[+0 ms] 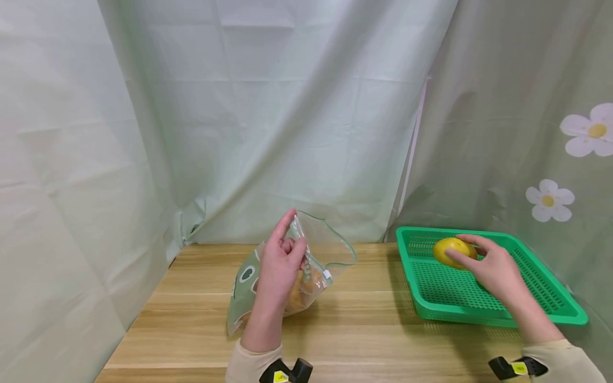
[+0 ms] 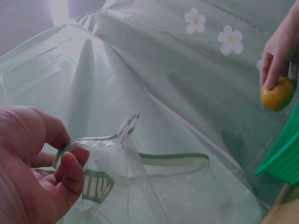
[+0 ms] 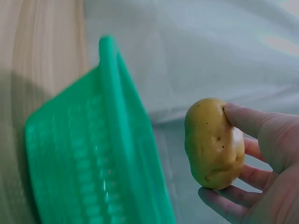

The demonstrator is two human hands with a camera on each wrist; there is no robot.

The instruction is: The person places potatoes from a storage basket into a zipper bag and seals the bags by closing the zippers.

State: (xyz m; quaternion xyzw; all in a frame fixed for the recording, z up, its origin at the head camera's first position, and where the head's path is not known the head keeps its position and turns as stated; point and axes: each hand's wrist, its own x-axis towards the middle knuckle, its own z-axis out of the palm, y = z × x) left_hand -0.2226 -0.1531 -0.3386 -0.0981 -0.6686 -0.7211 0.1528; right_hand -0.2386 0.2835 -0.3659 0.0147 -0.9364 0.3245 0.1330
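My left hand (image 1: 282,263) pinches the rim of a clear zip bag (image 1: 316,255) with green print, holding its mouth open above the wooden table (image 1: 201,319); yellowish items lie inside it. In the left wrist view the fingers (image 2: 70,172) curl round the bag's zip edge (image 2: 173,158). My right hand (image 1: 493,266) grips a yellow potato (image 1: 452,251) over the green basket (image 1: 560,314) at the right. The right wrist view shows the potato (image 3: 212,142) held between thumb and fingers, lifted off the basket (image 3: 93,158).
Pale green curtains hang behind and on both sides; the right one carries white flower prints (image 1: 591,130). The basket sits at the table's right edge. Bare tabletop lies between the bag and the basket.
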